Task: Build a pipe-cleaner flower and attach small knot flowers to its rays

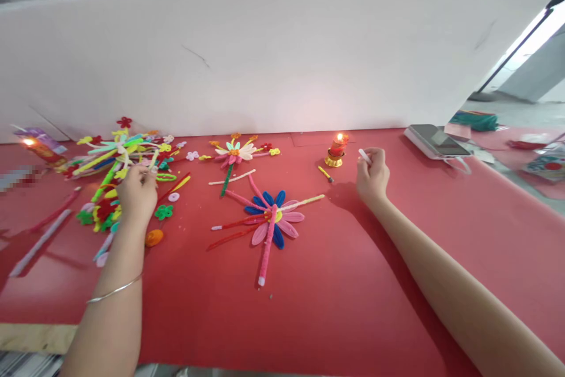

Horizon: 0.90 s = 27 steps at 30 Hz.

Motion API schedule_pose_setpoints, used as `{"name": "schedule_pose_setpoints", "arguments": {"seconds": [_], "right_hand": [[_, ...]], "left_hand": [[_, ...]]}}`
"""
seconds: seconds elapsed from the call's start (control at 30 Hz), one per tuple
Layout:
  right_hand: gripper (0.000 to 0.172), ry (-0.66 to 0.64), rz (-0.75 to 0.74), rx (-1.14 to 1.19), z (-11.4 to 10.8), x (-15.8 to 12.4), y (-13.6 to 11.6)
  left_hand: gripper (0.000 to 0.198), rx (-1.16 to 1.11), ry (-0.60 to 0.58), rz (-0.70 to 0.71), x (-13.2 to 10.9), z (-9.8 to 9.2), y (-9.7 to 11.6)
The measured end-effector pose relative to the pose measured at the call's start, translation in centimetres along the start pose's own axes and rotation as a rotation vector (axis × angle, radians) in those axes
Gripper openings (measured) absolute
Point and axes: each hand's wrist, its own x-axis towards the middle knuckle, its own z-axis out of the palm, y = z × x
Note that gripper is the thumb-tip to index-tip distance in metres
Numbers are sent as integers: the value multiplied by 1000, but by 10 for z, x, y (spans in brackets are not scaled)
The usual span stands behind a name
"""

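My right hand (373,176) is closed around a short white stick (365,156) that looks like a glue stick, just right of a lit red candle (339,146) on a gold base. My left hand (138,192) reaches over a pile of colourful pipe-cleaner flowers (112,156), fingers pinched; what they hold, if anything, I cannot make out. Between my hands lies a large pipe-cleaner flower (289,229) with pink and blue petals, a pink stem and several thin side stems. Behind it is a smaller flower (233,154) with white and pink petals and a green stem.
A white panel (282,59) stands along the back of the red tabletop (335,306). At the right lies a phone (444,140) on a white block with a cable. A short yellow pencil (325,173) is near the candle. Another lit candle (44,150) burns at far left.
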Motion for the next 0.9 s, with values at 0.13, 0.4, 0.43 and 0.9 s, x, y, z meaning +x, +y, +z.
{"name": "schedule_pose_setpoints", "arguments": {"seconds": [0.13, 0.4, 0.43, 0.9], "right_hand": [[16, -7, 10, 16, 2, 6, 14], [31, -178, 13, -68, 4, 5, 15], [33, -188, 8, -75, 4, 5, 13], [21, -206, 5, -27, 11, 10, 24]], "left_hand": [[24, -81, -101, 97, -15, 7, 29], [33, 66, -415, 510, -72, 35, 95], [33, 106, -447, 533, -77, 38, 98], [30, 262, -566, 575, -85, 45, 103]]}}
